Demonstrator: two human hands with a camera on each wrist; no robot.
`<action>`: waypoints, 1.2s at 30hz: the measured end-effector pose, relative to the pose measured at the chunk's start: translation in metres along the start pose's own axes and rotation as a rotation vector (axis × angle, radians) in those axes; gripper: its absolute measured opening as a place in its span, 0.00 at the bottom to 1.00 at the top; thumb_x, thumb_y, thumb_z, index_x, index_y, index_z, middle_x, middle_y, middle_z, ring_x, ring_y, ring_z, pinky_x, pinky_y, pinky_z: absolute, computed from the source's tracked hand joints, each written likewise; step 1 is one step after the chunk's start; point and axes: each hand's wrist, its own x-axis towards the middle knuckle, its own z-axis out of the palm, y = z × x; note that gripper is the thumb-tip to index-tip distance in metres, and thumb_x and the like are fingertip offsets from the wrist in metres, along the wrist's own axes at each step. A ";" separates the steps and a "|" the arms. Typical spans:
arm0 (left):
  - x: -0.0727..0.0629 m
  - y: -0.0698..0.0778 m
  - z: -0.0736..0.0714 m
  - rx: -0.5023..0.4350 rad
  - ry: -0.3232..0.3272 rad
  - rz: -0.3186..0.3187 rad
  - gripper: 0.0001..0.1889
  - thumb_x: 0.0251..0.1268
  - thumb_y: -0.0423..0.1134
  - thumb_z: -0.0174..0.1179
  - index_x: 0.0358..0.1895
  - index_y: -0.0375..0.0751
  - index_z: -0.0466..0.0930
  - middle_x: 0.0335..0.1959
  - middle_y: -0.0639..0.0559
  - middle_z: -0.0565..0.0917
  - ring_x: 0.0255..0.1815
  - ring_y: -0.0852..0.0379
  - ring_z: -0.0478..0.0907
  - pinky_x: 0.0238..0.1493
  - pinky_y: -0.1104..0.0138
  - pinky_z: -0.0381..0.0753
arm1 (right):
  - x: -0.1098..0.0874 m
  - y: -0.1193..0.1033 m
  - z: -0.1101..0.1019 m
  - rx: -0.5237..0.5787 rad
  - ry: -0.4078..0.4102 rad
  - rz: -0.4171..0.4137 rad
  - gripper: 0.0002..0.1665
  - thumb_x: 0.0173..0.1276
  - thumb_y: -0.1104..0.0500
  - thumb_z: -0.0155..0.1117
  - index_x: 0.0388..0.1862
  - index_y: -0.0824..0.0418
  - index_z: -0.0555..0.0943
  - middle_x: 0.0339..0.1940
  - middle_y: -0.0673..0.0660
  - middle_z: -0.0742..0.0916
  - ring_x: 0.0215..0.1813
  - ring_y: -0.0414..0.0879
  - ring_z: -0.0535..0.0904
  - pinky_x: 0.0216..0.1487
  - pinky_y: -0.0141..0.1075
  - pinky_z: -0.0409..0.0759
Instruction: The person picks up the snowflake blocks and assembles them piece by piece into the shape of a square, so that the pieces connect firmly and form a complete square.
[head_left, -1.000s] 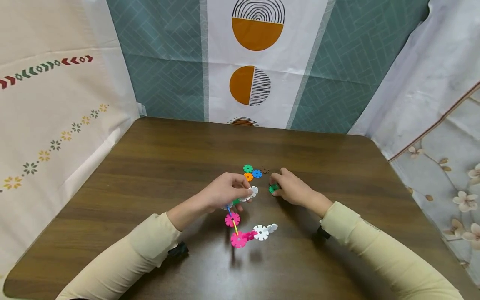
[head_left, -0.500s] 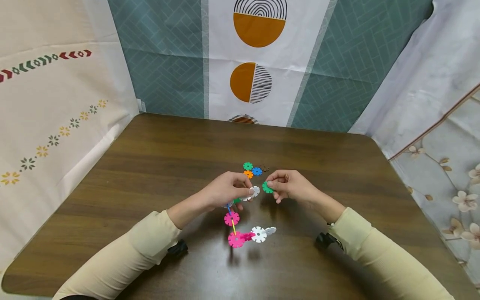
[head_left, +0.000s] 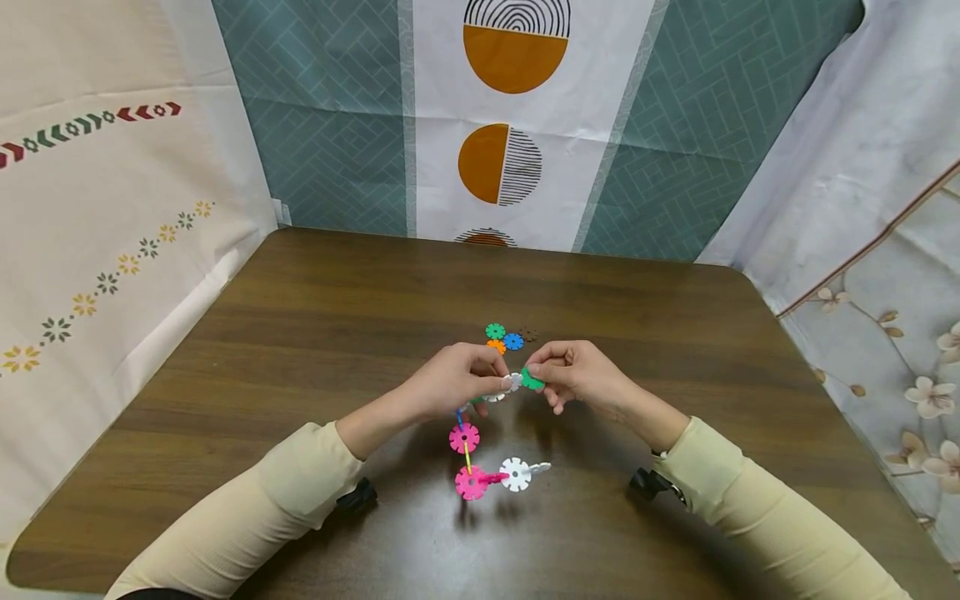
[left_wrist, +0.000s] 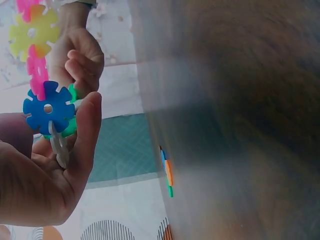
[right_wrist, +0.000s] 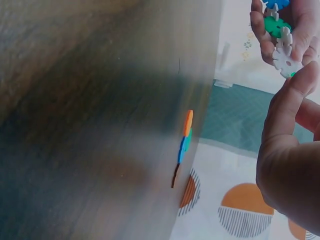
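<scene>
My left hand pinches a chain of interlocking snowflake discs near its end, where a white disc sticks out past the fingertips. From that hand the chain hangs down toward me through a pink disc, a yellow one and another pink disc, ending in white ones. A blue disc of the chain shows in the left wrist view. Between thumb and finger, my right hand pinches a green snowflake disc, its edge right at the white disc. In the right wrist view, fingers mostly hide this green disc.
Past the hands, loose discs lie flat on the brown table: green, orange, blue and brown. Patterned cloths hang behind the table and along both sides.
My right hand has lifted the green disc off the table and brought it left to the white disc. The left hand stays almost in place, holding the chain, whose free end sways slightly.
</scene>
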 end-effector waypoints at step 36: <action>0.002 -0.005 -0.001 -0.096 -0.011 -0.078 0.13 0.73 0.49 0.62 0.47 0.42 0.83 0.37 0.49 0.85 0.32 0.44 0.82 0.28 0.62 0.79 | 0.004 -0.002 0.008 -0.133 0.004 -0.065 0.12 0.75 0.61 0.63 0.47 0.71 0.83 0.19 0.56 0.78 0.18 0.47 0.71 0.25 0.37 0.81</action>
